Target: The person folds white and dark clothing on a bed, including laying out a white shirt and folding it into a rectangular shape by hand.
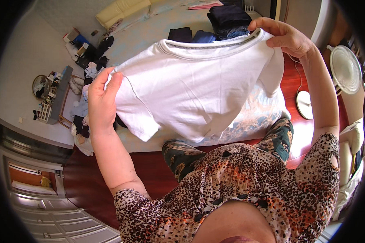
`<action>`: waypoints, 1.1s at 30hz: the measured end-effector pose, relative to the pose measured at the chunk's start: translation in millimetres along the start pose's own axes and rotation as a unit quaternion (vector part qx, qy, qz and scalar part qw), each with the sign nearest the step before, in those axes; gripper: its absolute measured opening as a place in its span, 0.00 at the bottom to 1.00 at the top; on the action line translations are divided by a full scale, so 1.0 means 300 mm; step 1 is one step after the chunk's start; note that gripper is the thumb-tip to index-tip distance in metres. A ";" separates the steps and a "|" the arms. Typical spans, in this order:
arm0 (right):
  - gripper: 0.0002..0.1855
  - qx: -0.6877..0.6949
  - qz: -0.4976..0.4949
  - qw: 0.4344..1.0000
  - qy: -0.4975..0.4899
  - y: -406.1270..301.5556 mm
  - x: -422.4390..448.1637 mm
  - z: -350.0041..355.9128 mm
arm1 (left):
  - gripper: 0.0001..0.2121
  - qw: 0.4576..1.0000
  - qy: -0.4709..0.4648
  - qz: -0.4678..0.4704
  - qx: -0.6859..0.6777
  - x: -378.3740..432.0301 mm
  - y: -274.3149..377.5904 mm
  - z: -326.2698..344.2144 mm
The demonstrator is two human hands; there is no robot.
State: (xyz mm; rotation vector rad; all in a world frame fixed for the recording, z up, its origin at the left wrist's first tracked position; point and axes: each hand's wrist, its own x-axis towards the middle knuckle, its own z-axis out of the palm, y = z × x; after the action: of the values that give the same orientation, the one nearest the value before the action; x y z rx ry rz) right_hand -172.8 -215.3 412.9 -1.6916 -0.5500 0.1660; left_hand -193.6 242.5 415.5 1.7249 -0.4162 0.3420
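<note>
A white short-sleeved T-shirt (194, 85) with a grey-edged neckband is stretched between my two hands above the bed. My left hand (105, 97) grips it at the left shoulder, thumb on top of the fabric. Near the neckband's right end, my right hand (287, 38) pinches the cloth between thumb and fingers. The left sleeve hangs down and the hem droops toward my knees. Much of the bed (252, 112), spread with a pale patterned cover, is hidden behind the shirt.
Folded dark clothes (228, 19) are stacked on the bed beyond the shirt, beside a folded blue garment (203, 36). Loose clothes (82, 121) heap along the bed's left side. An electric fan (345, 70) with a round white base (304, 104) stands at right on the red wooden floor (152, 167).
</note>
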 end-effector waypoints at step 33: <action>0.12 -0.607 0.059 0.769 0.191 0.970 0.467 0.210 | 0.12 0.820 -0.023 -0.046 0.571 0.224 -1.093 0.197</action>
State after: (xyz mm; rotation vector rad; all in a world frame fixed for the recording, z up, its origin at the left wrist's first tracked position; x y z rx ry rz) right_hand 0.6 -125.8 147.9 -2.9259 -0.1948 -0.5823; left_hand 15.6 233.9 147.6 2.9258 -0.1279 0.5362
